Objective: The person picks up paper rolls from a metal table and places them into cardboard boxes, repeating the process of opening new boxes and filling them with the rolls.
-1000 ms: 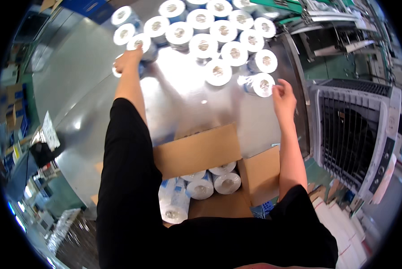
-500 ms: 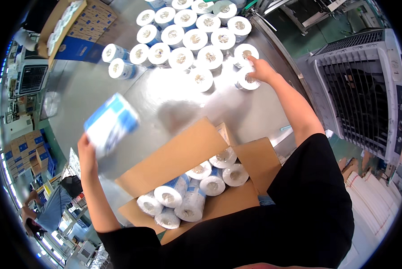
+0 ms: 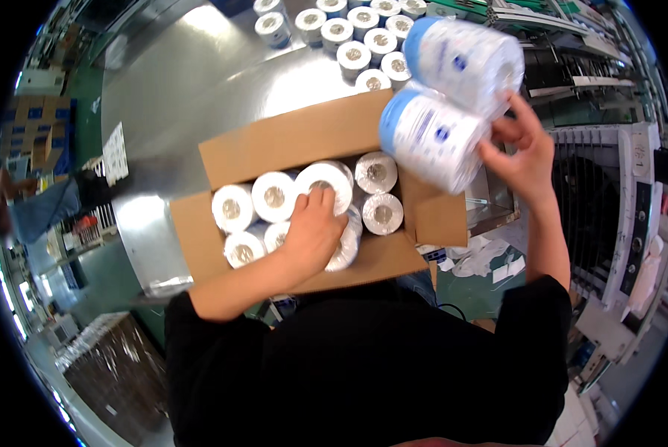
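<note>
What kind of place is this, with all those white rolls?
Probably a factory or packing workshop: wrapped rolls stand grouped on a big metal table, more fill an open cardboard box, and there's machinery at the upper right.

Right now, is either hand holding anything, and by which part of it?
The right hand holds two wrapped rolls by their near ends. The left hand touches the top of a boxed roll; whether it grips cannot be told.
</note>
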A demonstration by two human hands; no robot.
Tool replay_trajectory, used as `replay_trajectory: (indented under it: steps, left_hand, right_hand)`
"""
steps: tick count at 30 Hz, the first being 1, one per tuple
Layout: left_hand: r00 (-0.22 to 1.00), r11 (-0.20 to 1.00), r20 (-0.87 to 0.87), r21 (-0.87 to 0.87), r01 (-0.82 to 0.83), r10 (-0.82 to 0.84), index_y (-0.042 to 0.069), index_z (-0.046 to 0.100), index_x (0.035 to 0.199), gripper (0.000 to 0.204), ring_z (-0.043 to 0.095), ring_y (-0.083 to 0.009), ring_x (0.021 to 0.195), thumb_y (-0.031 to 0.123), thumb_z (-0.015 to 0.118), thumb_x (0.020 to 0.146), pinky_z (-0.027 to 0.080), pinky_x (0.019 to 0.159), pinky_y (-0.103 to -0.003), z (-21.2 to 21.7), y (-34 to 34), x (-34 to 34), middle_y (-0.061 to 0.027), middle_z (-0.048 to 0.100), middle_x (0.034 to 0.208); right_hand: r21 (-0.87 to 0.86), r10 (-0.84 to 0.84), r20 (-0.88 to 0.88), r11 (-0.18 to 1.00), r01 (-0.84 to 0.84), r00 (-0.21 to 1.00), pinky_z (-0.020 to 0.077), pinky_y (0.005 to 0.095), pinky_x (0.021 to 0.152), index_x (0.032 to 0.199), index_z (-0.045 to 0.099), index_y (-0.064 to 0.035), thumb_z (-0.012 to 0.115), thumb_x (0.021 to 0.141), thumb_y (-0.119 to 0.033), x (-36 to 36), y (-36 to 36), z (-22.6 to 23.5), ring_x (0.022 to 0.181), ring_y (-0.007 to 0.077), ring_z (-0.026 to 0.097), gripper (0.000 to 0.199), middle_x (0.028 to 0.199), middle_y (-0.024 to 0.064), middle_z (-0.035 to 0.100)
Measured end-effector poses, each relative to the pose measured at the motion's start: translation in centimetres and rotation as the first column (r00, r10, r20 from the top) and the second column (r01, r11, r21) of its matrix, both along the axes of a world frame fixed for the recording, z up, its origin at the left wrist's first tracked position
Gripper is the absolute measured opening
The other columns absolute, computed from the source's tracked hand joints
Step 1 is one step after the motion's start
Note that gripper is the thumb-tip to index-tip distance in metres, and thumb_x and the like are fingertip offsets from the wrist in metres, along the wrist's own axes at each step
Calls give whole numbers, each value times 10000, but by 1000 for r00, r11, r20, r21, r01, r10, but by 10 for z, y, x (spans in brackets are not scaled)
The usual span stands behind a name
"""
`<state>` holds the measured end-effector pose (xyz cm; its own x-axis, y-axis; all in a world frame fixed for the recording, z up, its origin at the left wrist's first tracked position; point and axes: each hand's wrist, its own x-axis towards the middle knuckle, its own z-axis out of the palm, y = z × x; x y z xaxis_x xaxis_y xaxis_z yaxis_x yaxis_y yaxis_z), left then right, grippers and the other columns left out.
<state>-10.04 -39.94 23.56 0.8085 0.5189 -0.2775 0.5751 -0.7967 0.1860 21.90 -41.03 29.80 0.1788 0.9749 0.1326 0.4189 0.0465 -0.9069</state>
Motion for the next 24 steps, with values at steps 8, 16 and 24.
replay_trajectory:
  steps: [8,16,24]
  left_hand:
    - [996,1000,86,3,-2,2,164,701,934,296,413,-294,1083,247,717,650,347,839,-419,-43,-2,-7,-138,499,1044]
    - [691,750,293,-239,-616,661,133,547,1251,544,410,-354,1244,237,719,746,363,1012,-423,14,18,-126,-243,377,1360]
    - [230,297,194,-481,-825,954,-8,584,1152,483,607,-314,1017,236,716,757,462,903,-391,21,-44,-209,-197,630,1069]
  right_hand:
    - [-593,622,353,726,-347,699,508,443,736,1235,461,21,675,694,-131,-99,-48,-38,779,388,629,601,787,251,627]
    - [-303,115,509,951,53,853,496,402,703,1066,590,-3,721,744,-246,-71,-64,-70,821,337,626,424,898,162,649]
    - [-478,152,-89,860,-176,984,446,244,541,768,594,-25,586,885,-427,-43,-35,-86,568,99,542,419,637,30,580]
